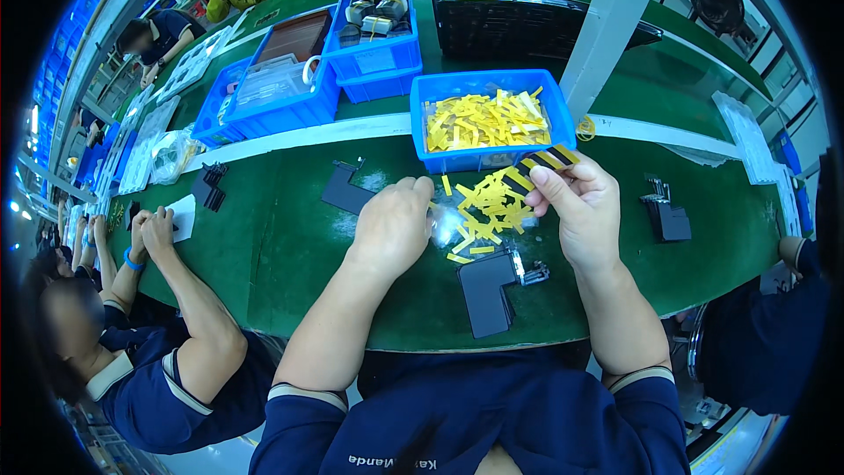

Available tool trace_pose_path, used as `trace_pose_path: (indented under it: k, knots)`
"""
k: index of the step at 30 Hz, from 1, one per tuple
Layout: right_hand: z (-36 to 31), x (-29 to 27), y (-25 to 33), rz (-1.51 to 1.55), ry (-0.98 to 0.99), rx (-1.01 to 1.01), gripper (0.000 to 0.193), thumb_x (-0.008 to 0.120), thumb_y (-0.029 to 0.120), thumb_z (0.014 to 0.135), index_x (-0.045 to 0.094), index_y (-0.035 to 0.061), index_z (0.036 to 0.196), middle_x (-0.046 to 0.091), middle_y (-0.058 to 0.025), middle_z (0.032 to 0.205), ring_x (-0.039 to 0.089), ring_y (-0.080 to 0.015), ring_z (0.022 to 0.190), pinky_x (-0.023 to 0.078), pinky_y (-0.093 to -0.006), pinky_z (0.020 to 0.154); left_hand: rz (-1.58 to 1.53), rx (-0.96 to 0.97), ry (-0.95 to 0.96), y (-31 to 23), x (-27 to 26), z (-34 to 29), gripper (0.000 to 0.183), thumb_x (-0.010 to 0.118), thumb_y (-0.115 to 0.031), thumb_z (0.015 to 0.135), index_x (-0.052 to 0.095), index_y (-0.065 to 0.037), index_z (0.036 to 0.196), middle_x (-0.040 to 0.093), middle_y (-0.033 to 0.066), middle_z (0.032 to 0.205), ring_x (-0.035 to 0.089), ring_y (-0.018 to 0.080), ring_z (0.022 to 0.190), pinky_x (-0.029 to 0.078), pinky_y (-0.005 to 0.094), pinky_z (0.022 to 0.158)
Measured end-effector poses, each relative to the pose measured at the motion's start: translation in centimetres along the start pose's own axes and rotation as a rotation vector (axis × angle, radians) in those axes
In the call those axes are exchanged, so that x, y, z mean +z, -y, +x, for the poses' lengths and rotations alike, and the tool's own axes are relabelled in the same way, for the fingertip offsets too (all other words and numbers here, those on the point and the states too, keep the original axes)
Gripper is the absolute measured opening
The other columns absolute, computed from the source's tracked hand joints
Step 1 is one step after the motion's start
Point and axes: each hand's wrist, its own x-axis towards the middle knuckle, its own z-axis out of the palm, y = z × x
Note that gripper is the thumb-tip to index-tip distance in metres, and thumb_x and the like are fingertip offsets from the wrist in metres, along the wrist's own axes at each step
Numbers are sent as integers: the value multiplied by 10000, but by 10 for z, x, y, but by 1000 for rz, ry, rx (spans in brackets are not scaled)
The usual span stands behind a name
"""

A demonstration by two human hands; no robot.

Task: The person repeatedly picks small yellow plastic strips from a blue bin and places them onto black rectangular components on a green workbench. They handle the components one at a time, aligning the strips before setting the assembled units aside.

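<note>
My right hand (582, 215) is closed, thumb against fingers, on a black-and-yellow striped strip (554, 157) raised near the front right corner of a blue bin. My left hand (391, 227) is curled palm down on the table, its fingertips mostly hidden. A flat dark grey L-shaped part (345, 191) with a small metal end reaches under its knuckles. Between my hands lies a loose heap of small yellow strips (494, 207). Closer to me rests a stack of dark grey L-shaped parts (485, 295) with metal ends.
The blue bin (492, 160) full of yellow strips stands behind the heap. More dark parts lie at the right (670, 220) and left (209, 186). Blue crates (286, 114) stand back left; a white post (607, 35) rises beside the bin. A co-worker's hands (156, 233) work at my left.
</note>
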Motion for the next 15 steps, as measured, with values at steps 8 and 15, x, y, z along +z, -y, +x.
trace_pose_path:
  k: [8,15]
  knots:
    - [-2,2,2,-104,-7,-199,205,666,-11,792,636,-64,988,610,-91,907,601,-107,777,499,-208,650,-131,308,226,-67,-36,-23,669,802,-365,617,549,21,1102,610,151,903,606,313,847,483,401,756]
    - [-2,0,3,-331,-2,-485,142,681,-35,732,676,-28,874,644,-106,827,609,-189,792,478,-290,730,-479,160,119,-52,-25,-15,529,735,-189,739,520,30,1170,612,144,961,618,263,871,486,337,759]
